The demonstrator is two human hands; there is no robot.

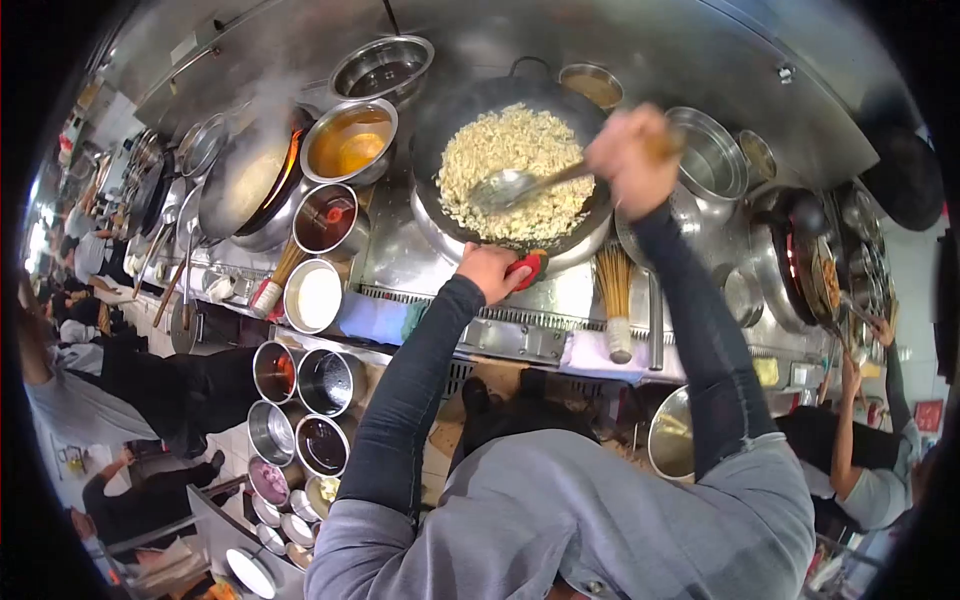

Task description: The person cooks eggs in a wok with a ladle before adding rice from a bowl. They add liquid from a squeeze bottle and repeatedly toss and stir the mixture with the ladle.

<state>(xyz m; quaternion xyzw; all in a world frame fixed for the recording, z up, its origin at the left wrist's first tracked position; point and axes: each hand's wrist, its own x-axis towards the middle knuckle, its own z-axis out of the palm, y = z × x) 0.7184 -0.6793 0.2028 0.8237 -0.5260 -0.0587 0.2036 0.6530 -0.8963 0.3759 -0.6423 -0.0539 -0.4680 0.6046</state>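
Observation:
A large dark wok point(430, 150) sits on the stove, holding a heap of pale, chopped food point(530, 140). At the wok's near edge, my left hand point(488, 272) is closed on a red cloth point(528, 270) around the handle. Over the wok's right side, my right hand point(632, 160), somewhat blurred, grips the handle of a metal ladle point(503, 190). The ladle's bowl rests in the food, left of the wok's middle.
Metal bowls and pots with liquids, among them an orange one point(350, 145), stand left of the wok. A bamboo brush point(616, 300) lies at the near right. A steaming wok point(250, 185) is farther left. Co-workers point(860, 450) stand on both sides.

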